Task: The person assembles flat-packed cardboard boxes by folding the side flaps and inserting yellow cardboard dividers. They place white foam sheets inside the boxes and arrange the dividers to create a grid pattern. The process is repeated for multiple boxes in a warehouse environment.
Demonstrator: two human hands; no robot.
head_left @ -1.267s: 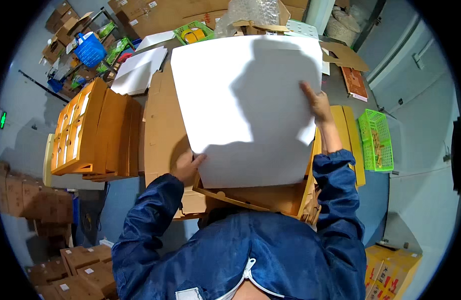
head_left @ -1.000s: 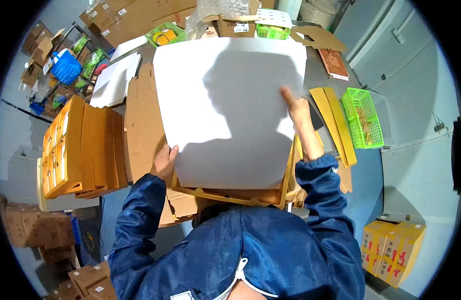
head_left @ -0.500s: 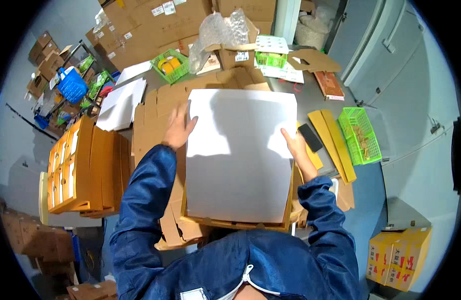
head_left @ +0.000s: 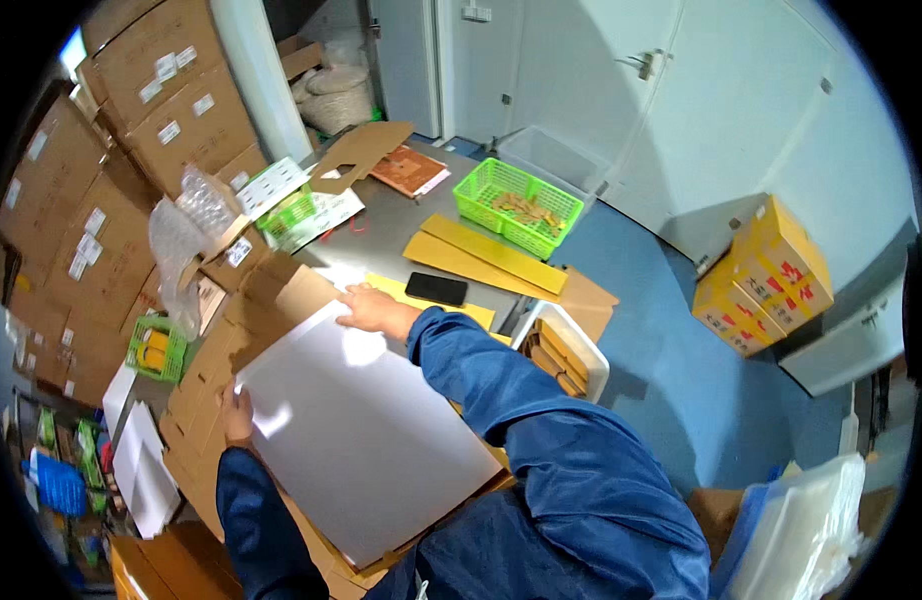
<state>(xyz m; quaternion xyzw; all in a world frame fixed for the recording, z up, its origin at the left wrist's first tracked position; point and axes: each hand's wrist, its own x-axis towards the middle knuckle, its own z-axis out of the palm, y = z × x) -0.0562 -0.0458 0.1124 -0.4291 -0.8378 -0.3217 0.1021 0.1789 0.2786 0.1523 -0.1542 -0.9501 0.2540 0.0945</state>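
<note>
A large white board (head_left: pixel 366 425) lies tilted across the view, on top of a shallow yellow-brown wooden frame that shows along its lower right edge. My left hand (head_left: pixel 238 415) grips the board's far left corner, its thumb on the near side and the fingers partly hidden past the edge. At the far right corner my right hand (head_left: pixel 374 310) has its fingers bent round the board's edge. Beneath the frame spreads flattened brown cardboard (head_left: pixel 206 425). A black phone (head_left: pixel 437 289) rests on a yellow strip close to my right forearm.
Yellow boards (head_left: pixel 491 257) lie beyond the phone, near a green basket (head_left: pixel 516 208) of small wooden pieces. By my right sleeve stands a white bin (head_left: pixel 599 362) with brown wooden parts. Bubble wrap (head_left: pixel 177 260) and stacked cartons (head_left: pixel 176 100) fill the far left. Taped boxes (head_left: pixel 766 275) sit on the floor.
My view has swung to the right, so the board now looks turned. My hands have gone from the board's sides to its two far corners.
</note>
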